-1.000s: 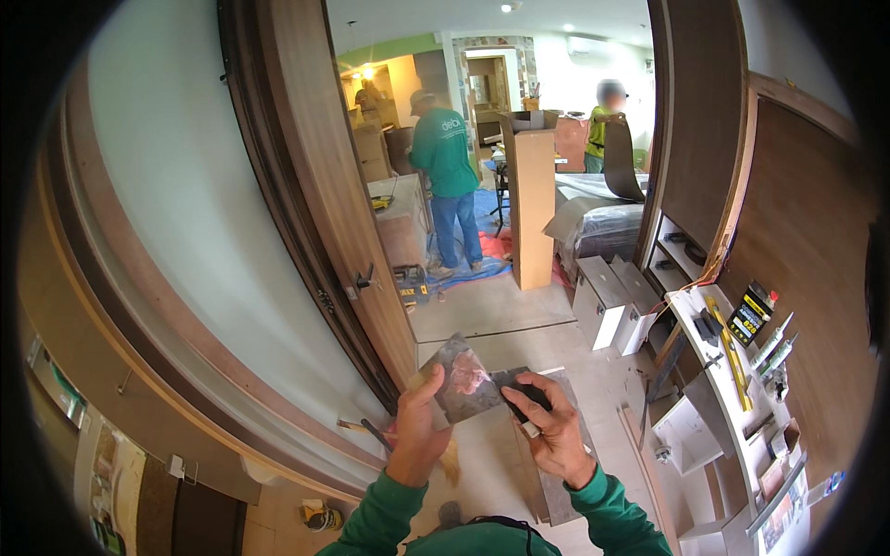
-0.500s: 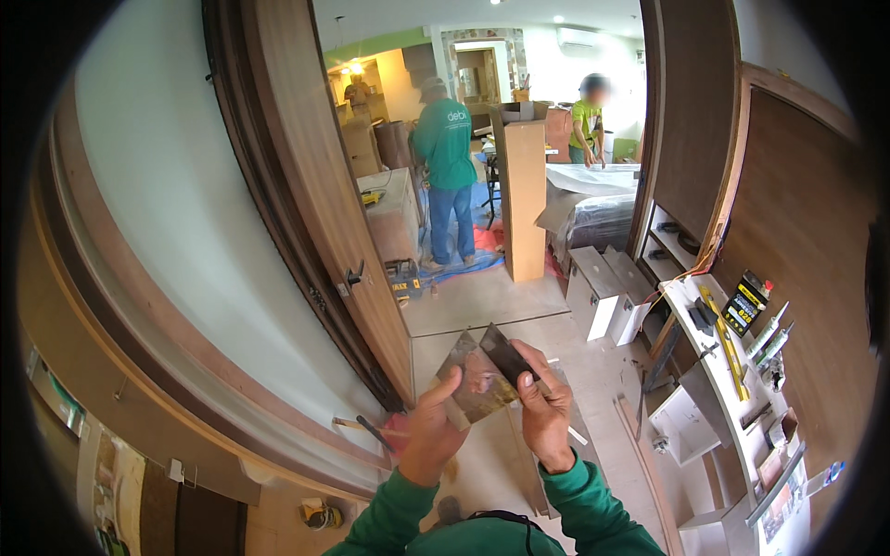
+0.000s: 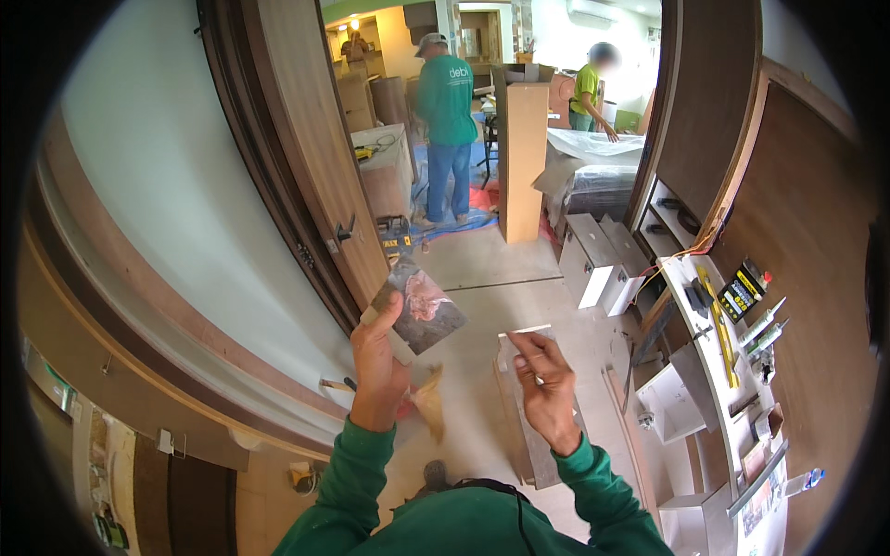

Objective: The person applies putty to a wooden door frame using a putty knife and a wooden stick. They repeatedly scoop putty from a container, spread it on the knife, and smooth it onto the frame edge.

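Note:
My left hand (image 3: 375, 357) grips a square grey plate (image 3: 422, 332) by its near left edge, thumb on top. A smeared lump of pinkish putty (image 3: 426, 295) sits on the plate's face. To the right, apart from the plate, my right hand (image 3: 545, 380) is closed in a pinch. The dark flat scraper seen in it a moment before is now turned edge-on and mostly hidden by the fingers. Below my right hand, a long grey board (image 3: 538, 445) lies on the floor.
An open wooden door (image 3: 320, 167) stands left. A shelf (image 3: 714, 343) on the right holds a yellow level (image 3: 728, 352), a black can (image 3: 744, 289) and sealant tubes (image 3: 765, 324). White drawers (image 3: 586, 269) stand by the doorway. Two people (image 3: 450, 120) (image 3: 586, 93) work beyond a tall carton (image 3: 526, 162).
My hands have moved apart. The left carried the plate left and up, showing the pink putty; the right drew away from it, turning the scraper edge-on. The view has tilted downward.

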Demonstrator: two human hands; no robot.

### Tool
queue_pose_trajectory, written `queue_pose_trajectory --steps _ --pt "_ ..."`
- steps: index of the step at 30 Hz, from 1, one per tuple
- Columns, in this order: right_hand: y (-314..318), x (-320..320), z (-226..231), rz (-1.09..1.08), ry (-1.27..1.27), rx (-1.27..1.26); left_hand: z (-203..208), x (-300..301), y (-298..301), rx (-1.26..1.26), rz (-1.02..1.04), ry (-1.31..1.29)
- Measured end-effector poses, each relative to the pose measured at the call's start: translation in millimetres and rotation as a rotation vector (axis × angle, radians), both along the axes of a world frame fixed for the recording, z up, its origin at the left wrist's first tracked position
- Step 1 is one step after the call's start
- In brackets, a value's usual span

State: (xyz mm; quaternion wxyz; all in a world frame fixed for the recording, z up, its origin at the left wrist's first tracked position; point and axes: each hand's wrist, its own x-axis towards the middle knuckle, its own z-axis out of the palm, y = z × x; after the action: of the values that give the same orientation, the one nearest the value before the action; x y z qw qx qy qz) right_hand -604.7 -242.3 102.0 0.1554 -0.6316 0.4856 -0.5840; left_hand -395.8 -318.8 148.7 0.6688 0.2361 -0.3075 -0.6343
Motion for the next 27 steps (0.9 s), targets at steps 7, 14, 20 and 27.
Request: queue_pose_trajectory --steps 7,14,20,27 --pt "-20.6 28.3 20.5 0.14 -1.114 0.028 -22.7 -17.3 -2.4 0.02 0.069 0.103" --pt "-34.5 32.2 11.9 -0.069 -0.822 0.048 -40.1 -37.4 8.0 -0.282 0.135 -0.3" --pt "-36.9 19.1 13.9 -0.088 -0.56 0.002 -39.2 -30.4 6.5 -0.406 0.069 -0.591" --pt "-34.4 6.4 22.2 0.243 -0.574 0.044 -20.1 -3.9 0.1 -0.426 -0.177 -0.968"
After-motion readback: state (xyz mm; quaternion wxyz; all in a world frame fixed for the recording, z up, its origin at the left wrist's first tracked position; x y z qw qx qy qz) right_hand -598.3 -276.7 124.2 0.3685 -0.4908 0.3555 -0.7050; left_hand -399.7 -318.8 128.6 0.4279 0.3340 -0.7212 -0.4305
